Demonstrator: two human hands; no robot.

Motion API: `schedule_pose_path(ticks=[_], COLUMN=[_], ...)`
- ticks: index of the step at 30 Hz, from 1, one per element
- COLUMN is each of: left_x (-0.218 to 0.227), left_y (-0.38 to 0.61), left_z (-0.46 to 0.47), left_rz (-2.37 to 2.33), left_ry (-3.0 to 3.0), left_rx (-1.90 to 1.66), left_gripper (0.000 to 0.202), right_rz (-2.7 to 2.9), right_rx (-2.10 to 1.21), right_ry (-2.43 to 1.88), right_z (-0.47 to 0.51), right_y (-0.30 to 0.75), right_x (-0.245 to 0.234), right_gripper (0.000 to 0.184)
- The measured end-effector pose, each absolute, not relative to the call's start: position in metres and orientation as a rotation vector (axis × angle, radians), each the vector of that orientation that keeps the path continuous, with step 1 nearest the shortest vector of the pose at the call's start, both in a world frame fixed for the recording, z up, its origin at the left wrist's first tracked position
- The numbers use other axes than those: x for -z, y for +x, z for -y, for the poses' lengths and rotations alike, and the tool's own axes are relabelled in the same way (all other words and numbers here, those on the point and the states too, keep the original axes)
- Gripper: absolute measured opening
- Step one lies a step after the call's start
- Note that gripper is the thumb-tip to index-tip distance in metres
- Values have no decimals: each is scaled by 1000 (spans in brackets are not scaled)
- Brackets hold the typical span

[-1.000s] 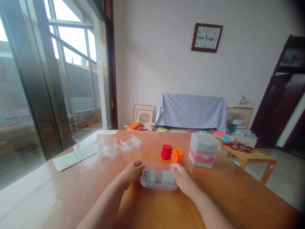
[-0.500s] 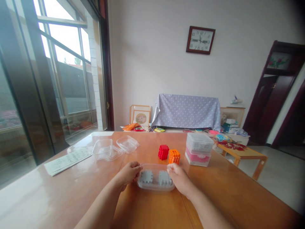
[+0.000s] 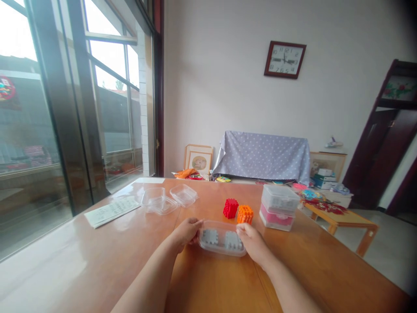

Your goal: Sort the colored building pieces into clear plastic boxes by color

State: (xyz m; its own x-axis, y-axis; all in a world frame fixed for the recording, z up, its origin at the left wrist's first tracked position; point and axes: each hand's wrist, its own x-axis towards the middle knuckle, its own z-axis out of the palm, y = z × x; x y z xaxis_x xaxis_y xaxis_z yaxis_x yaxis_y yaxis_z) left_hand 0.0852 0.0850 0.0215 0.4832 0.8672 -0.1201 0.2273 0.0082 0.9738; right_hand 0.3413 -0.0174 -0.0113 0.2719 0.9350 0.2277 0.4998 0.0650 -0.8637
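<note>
The left hand [image 3: 186,231] grips the clear box's [image 3: 222,251] left end; the right hand [image 3: 253,241] grips its right end; the box rests mid-table [image 3: 211,287], nearer the near edge, holding grey blocks [image 3: 210,236]; the red cube [image 3: 230,208] and orange cube [image 3: 245,214] stand just behind it.

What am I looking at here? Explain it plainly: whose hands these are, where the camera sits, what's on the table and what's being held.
There is no machine here. A camera worn on a person's head looks forward and down, so the two bare arms coming in from below are the wearer's own. It is the only view. The left hand and right hand grip the two ends of a clear box on the wooden table. Two grey blocks show inside it. Behind it sit a red cube and an orange cube. Right of them are two stacked boxes; to the left are clear tubs and paper.
</note>
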Motion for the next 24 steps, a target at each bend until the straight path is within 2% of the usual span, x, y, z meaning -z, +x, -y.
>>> schedule_pose_path(ticks=[3, 7, 13, 16, 19, 21, 24], left_x=[-25, -25, -21, -21, -22, -24, -24], left_y=[79, 72, 70, 70, 69, 70, 76], left_z=[-86, -86, -87, -88, -87, -85, -81], left_rz=[-980, -917, -836, -833, -839, -830, -788], left_ry=[1496, 1503, 1523, 1514, 1488, 1479, 1492], left_rx=[-600, -506, -511, -511, -514, -511, -499], left_gripper=[46, 29, 24, 27, 39, 46, 44], right_rz=[1381, 1404, 1443, 1517, 1569, 1672, 1881], right_rx=[-543, -423, -349, -179, 112, 194, 227], right_ry=[-1590, -1628, -1723, -1836, -1869, -1776, -1672], right_z=[16, 15, 14, 20, 33, 46, 68], right_y=[343, 344, 343, 340, 325, 306, 272], right_x=[12, 11, 9, -6, -29, -42, -49], right_gripper=[42, 47, 42, 38, 34, 31, 22])
